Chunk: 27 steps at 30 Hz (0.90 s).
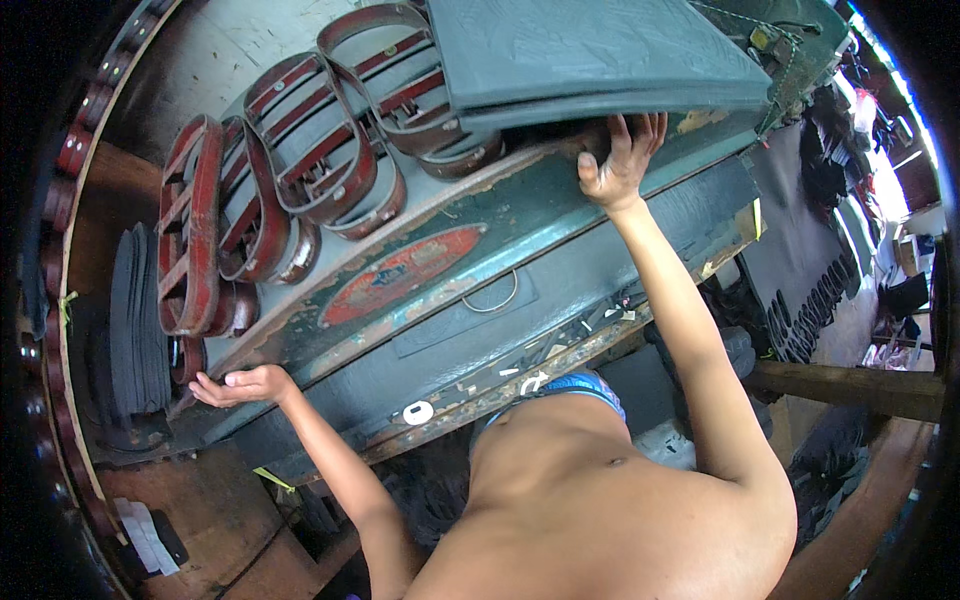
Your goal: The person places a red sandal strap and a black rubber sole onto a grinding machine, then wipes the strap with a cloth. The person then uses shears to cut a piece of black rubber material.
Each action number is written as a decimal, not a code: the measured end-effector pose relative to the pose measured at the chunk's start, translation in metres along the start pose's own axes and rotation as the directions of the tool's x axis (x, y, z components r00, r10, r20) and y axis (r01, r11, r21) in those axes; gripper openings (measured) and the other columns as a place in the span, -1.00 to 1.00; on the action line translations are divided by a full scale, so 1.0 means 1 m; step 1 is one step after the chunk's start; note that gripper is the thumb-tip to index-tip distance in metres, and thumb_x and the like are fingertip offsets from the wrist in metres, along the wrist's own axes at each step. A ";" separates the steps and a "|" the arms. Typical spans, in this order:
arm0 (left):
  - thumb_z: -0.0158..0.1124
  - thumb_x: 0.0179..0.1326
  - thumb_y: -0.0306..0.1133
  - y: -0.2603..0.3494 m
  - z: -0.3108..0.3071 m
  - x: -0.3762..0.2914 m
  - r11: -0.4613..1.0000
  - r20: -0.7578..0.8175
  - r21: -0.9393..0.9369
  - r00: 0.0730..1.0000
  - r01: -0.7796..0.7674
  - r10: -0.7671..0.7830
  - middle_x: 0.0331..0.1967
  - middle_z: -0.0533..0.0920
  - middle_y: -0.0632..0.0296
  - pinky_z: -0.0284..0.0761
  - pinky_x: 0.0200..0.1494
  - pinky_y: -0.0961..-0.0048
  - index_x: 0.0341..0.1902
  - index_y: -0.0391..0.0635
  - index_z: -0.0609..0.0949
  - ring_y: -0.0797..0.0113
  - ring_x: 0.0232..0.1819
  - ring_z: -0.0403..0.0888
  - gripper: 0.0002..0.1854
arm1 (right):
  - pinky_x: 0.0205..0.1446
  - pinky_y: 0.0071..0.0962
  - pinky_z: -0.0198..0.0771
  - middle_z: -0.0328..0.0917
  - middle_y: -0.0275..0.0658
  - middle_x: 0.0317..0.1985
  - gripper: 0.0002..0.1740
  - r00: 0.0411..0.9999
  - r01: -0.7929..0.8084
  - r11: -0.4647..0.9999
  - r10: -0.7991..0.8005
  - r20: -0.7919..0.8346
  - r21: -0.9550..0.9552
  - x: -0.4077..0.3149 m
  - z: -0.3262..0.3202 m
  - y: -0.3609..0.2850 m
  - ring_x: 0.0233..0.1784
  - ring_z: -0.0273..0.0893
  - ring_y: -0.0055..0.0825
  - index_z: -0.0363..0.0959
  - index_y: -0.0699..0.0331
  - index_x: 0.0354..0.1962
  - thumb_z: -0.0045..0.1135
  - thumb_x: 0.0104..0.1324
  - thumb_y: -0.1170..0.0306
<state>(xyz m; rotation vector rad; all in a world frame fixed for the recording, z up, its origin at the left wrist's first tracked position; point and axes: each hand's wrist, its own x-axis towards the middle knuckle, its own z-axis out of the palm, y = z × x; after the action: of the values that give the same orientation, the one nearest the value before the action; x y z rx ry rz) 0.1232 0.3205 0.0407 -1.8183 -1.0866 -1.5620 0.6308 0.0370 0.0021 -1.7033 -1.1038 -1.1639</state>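
Observation:
My left hand (238,386), palm turned up and fingers slightly bent, is at the near left corner of the green machine bed. Its fingertips lie close to a small red die (187,358); whether they touch it I cannot tell. My right hand (622,161) reaches up to the front edge of a thick blue-grey slab (600,56). Its fingertips meet the slab's underside and are partly hidden, with the thumb standing apart. Left of the slab, several sole-shaped red metal cutting dies (326,142) stand in overlapping stacks on a grey surface (330,259).
A pile of dark sheets (139,322) stands left of the dies. Along the near ledge are scraps and a white oval object (418,412). A metal ring handle (491,296) is on the front panel. Sole-shaped dark pieces (806,330) lie at right, beyond a wooden beam (847,386).

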 end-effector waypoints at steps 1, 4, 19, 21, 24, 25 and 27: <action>-0.35 0.62 -0.20 0.001 -0.002 0.001 1.000 0.016 0.018 1.000 0.002 -0.002 0.43 0.29 -0.20 0.08 0.50 -0.16 0.35 -0.33 0.40 -0.15 0.49 0.19 -0.48 | 0.59 0.18 -0.19 0.28 -0.04 0.32 -0.20 1.000 0.014 1.000 -0.014 0.002 0.000 0.001 0.002 0.001 0.51 0.14 0.03 0.39 0.01 0.32 -0.12 0.36 -0.32; -0.36 0.62 -0.17 0.002 -0.002 0.003 0.999 0.012 0.037 1.000 -0.023 0.023 0.40 0.30 -0.20 0.09 0.49 -0.18 0.34 -0.33 0.40 -0.16 0.49 0.19 -0.47 | 0.58 0.24 -0.20 0.23 -0.04 0.37 -0.18 0.999 0.039 0.999 -0.039 -0.001 -0.002 0.003 0.002 0.001 0.54 0.10 0.04 0.27 -0.01 0.39 -0.16 0.38 -0.33; -0.34 0.64 -0.17 0.001 -0.003 0.004 0.997 0.034 0.070 0.999 -0.038 0.035 0.36 0.33 -0.19 0.12 0.45 -0.16 0.33 -0.32 0.37 -0.15 0.46 0.22 -0.50 | 0.58 0.25 -0.18 0.22 0.00 0.37 -0.13 1.000 0.025 0.999 -0.026 -0.010 -0.034 -0.006 0.004 0.001 0.56 0.05 0.10 0.22 -0.03 0.42 -0.18 0.34 -0.36; -0.34 0.64 -0.16 0.003 -0.004 0.005 0.996 0.039 0.078 0.998 -0.044 0.041 0.36 0.33 -0.20 0.13 0.44 -0.16 0.32 -0.32 0.38 -0.16 0.46 0.23 -0.50 | 0.58 0.26 -0.19 0.24 -0.01 0.34 -0.14 1.000 0.020 0.999 -0.021 -0.007 -0.048 -0.007 0.004 0.000 0.55 0.06 0.10 0.26 -0.03 0.39 -0.16 0.33 -0.36; -0.35 0.64 -0.16 0.002 -0.006 0.006 0.996 0.061 0.088 0.998 -0.028 0.023 0.36 0.31 -0.23 0.13 0.44 -0.17 0.30 -0.33 0.38 -0.18 0.46 0.21 -0.49 | 0.59 0.27 -0.20 0.22 0.01 0.36 -0.14 1.000 0.010 0.999 -0.010 0.004 -0.053 -0.010 0.004 0.000 0.55 0.06 0.10 0.26 -0.02 0.38 -0.16 0.33 -0.36; -0.36 0.63 -0.16 0.002 -0.007 0.006 0.995 0.083 0.096 0.996 -0.019 0.011 0.37 0.30 -0.24 0.12 0.45 -0.18 0.29 -0.34 0.38 -0.19 0.47 0.20 -0.49 | 0.59 0.27 -0.20 0.21 0.01 0.37 -0.14 1.000 0.016 0.998 -0.016 -0.010 -0.060 -0.012 0.004 0.001 0.56 0.06 0.10 0.26 -0.02 0.38 -0.17 0.33 -0.36; -0.36 0.64 -0.15 0.000 -0.009 0.006 0.992 0.071 0.117 0.997 -0.036 0.028 0.36 0.32 -0.24 0.14 0.44 -0.18 0.29 -0.33 0.38 -0.19 0.45 0.22 -0.49 | 0.59 0.28 -0.21 0.19 0.03 0.39 -0.14 1.000 0.007 0.997 -0.008 -0.014 -0.074 -0.014 0.003 0.001 0.56 0.05 0.09 0.25 -0.03 0.39 -0.18 0.34 -0.37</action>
<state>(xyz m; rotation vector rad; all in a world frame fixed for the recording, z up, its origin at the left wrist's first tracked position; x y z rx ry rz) 0.1183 0.3148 0.0484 -1.8131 -1.1507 -1.3945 0.6294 0.0362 -0.0117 -1.7460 -1.0712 -1.2329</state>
